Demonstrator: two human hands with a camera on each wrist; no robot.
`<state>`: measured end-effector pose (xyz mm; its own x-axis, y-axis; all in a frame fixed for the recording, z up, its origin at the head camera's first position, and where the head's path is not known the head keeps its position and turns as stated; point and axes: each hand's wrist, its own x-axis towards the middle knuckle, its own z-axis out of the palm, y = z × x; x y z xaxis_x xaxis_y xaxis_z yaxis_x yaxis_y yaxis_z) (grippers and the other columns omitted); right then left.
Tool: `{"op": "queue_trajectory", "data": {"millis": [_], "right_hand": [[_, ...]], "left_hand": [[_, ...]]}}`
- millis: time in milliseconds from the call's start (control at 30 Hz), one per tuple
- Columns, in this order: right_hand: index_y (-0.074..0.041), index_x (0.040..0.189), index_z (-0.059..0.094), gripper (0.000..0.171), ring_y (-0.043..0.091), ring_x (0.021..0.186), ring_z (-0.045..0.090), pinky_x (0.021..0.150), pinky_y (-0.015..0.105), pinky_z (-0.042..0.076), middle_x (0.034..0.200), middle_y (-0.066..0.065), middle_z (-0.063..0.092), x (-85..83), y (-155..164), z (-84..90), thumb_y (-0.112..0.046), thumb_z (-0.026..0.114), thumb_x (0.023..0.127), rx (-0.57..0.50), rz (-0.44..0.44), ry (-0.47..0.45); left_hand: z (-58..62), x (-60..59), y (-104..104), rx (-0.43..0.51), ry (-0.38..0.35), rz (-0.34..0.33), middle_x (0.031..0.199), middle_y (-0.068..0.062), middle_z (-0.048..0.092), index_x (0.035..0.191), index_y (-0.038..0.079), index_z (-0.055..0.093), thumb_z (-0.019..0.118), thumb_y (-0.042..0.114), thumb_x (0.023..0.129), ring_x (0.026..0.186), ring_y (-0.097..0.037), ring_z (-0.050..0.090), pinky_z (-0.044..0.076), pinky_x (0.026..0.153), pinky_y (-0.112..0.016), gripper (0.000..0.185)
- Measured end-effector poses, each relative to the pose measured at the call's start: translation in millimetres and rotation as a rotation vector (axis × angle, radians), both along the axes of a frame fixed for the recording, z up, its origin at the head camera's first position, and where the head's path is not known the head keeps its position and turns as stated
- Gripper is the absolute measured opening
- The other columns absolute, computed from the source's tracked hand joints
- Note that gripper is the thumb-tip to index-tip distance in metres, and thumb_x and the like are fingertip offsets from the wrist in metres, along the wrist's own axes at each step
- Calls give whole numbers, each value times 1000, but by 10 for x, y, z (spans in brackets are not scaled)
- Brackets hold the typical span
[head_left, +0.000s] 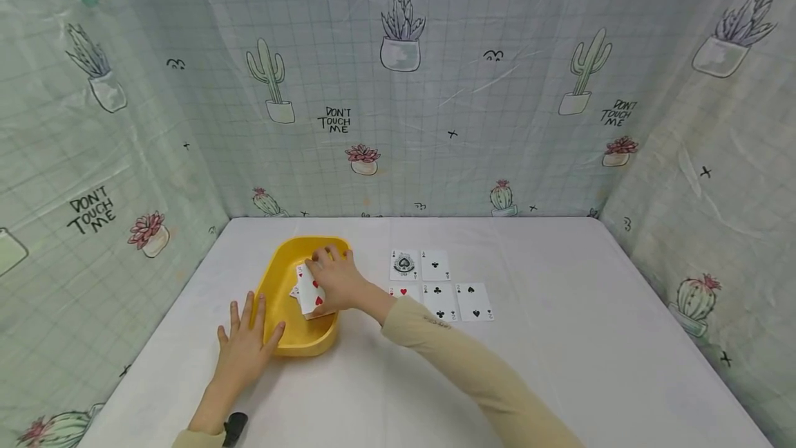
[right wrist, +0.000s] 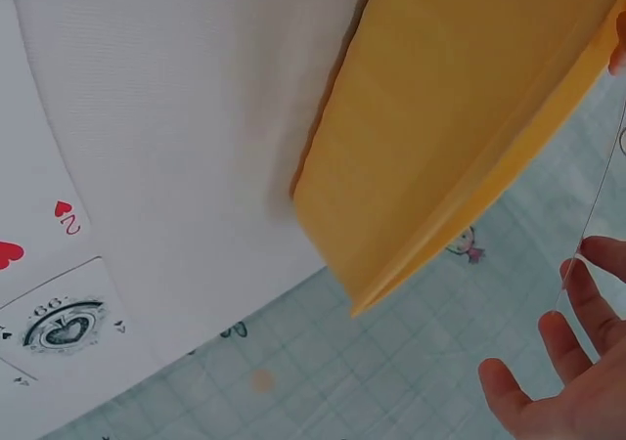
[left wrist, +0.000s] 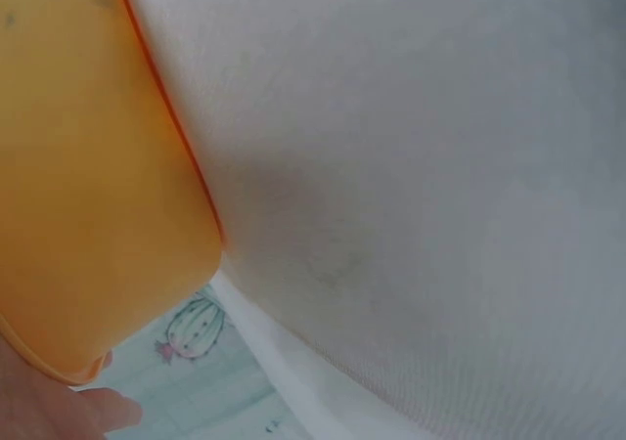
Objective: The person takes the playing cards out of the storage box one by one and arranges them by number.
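Observation:
My right hand (head_left: 338, 281) grips a playing card with red hearts (head_left: 309, 290) by its edges, over the yellow tub (head_left: 267, 282). In the right wrist view that card is seen edge-on as a thin line beside the fingers. Other cards (head_left: 294, 292) show partly beneath it inside the tub. Against the tub's near left side rests my left hand (head_left: 244, 348), fingers spread and straight. To the right, face up on the table, lie the ace of spades (head_left: 404, 265), ace of clubs (head_left: 435, 265), two of hearts (head_left: 403, 292), two of clubs (head_left: 439, 303) and two of spades (head_left: 475, 303).
A white table (head_left: 547, 351) carries the tub and the rows of cards. A cactus-print curtain (head_left: 460, 88) surrounds it at the back and sides. My right sleeve (head_left: 460, 358) crosses in front of the two of hearts. A black object (head_left: 235, 427) sits at my left wrist.

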<state>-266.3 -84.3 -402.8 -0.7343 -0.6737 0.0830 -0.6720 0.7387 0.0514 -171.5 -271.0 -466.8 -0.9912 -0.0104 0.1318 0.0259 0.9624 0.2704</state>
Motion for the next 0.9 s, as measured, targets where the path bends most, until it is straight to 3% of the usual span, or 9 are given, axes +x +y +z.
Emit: {"op": "queue_trajectory", "data": {"millis": [333,900], "right_hand": [[-17,138,34,91,23,124,26,93,44,30,132,-1,34,167,326,13,-61,66,65,-44,-17,-4],[-16,136,33,90,22,118,30,92,50,31,126,0,39,457,896,-216,-66,58,66,-19,-20,54]], "left_hand": [[13,7,1,16,0,-5,147,-27,6,141,-2,12,31,50,92,131,-52,-3,7,92,-75,75],[3,-8,-3,26,8,0,147,-26,7,141,-2,12,36,47,91,131,-52,-1,8,92,-74,74]]}}
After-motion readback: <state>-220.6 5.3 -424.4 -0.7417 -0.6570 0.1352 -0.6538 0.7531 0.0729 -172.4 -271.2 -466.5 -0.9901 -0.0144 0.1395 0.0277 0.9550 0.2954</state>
